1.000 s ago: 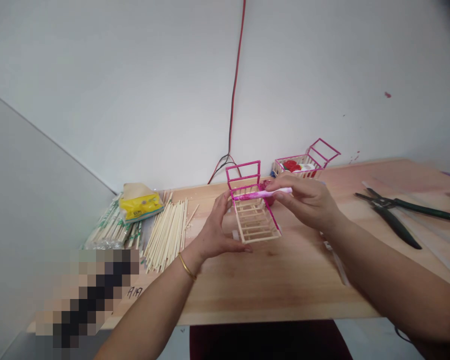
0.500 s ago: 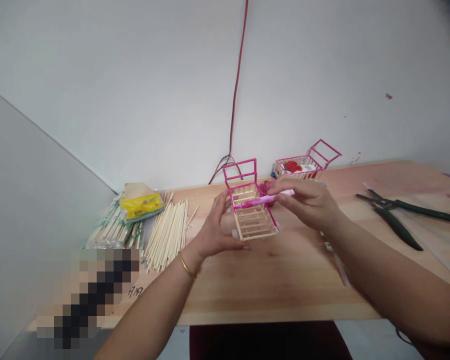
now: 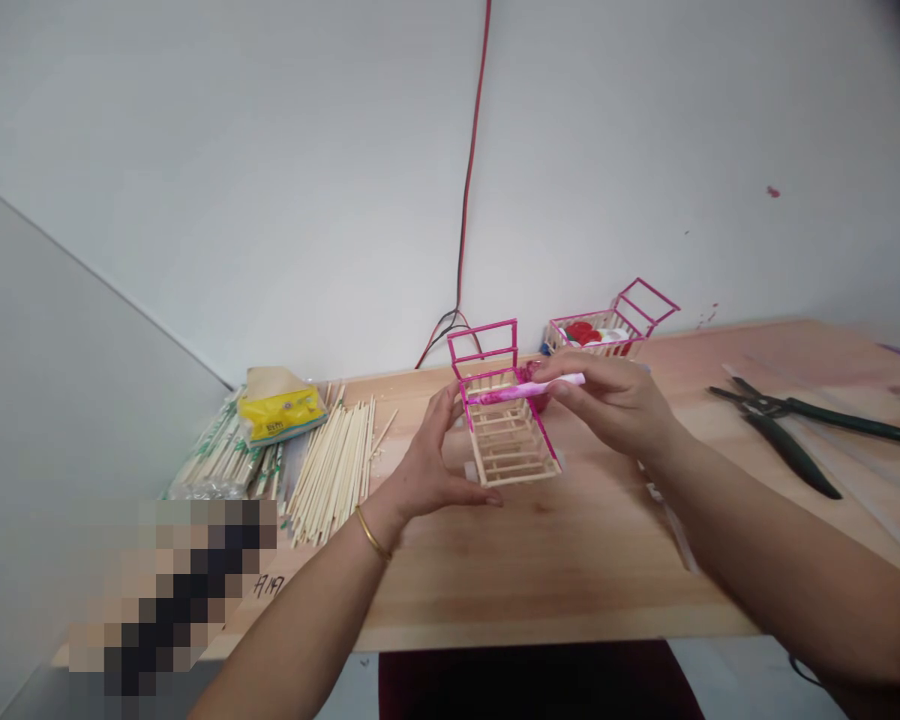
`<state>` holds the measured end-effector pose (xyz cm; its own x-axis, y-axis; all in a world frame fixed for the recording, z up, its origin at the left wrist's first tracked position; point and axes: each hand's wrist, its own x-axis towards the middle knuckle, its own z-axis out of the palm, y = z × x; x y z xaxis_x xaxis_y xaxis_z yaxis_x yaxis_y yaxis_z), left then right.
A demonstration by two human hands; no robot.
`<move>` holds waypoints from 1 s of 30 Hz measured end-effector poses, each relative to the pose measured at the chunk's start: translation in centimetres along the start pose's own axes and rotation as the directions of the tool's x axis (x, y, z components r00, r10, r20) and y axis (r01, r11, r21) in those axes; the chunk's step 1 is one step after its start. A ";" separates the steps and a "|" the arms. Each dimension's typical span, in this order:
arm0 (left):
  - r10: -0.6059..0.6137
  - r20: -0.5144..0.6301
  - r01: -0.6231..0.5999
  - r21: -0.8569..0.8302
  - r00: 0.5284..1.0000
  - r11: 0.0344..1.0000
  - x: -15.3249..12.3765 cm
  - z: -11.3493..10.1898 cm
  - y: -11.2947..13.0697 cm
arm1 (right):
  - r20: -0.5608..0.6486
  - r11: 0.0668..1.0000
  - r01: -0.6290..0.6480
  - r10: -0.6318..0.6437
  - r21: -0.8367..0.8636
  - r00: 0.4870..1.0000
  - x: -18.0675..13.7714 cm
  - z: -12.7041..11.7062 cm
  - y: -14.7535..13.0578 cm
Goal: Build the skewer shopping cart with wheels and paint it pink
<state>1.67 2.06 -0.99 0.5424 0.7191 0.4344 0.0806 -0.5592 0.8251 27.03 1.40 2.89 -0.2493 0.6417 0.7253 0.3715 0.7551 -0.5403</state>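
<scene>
My left hand grips a small cart-shaped basket built of thin wooden sticks, tilted above the table. Its handle frame and part of its top rim are magenta, while the near and left rim stay bare wood. My right hand pinches a white, magenta-stained marker-like stick, whose coloured tip meets the basket's left rim. Behind the right fingers sits a magenta object, mostly hidden. Fingers of the left hand are partly hidden behind the basket.
A similar basket holding red and white items stands by the wall. Loose sticks, bagged sticks and a yellow packet lie to the left. Green-handled cutters lie right. A red-black cable runs down the wall.
The stick's coloured tip has shifted slightly up along the basket's left rim, away from me. The basket's tilt has changed a little. Both hands keep their holds.
</scene>
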 end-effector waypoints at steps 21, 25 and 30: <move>0.048 -0.013 -0.049 -0.020 0.999 0.999 0.3 0.2 -0.3 | -0.053 0.996 -0.024 0.020 -0.083 0.998 -0.4 0.4 -0.6; 0.083 -0.019 -0.083 -0.014 0.996 0.996 0.3 0.2 -0.5 | -0.078 0.994 -0.061 0.054 -0.090 0.995 -0.6 0.6 -0.3; 0.099 -0.009 -0.099 0.009 0.995 0.995 0.3 0.1 -1.0 | -0.075 0.994 -0.068 0.061 -0.089 0.995 -0.5 0.5 -0.7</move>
<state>1.84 2.76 -1.73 0.5406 0.6635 0.5172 0.0337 -0.6313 0.7748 26.42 0.59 2.70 -0.1580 0.6747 0.7210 0.4660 0.6946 -0.5480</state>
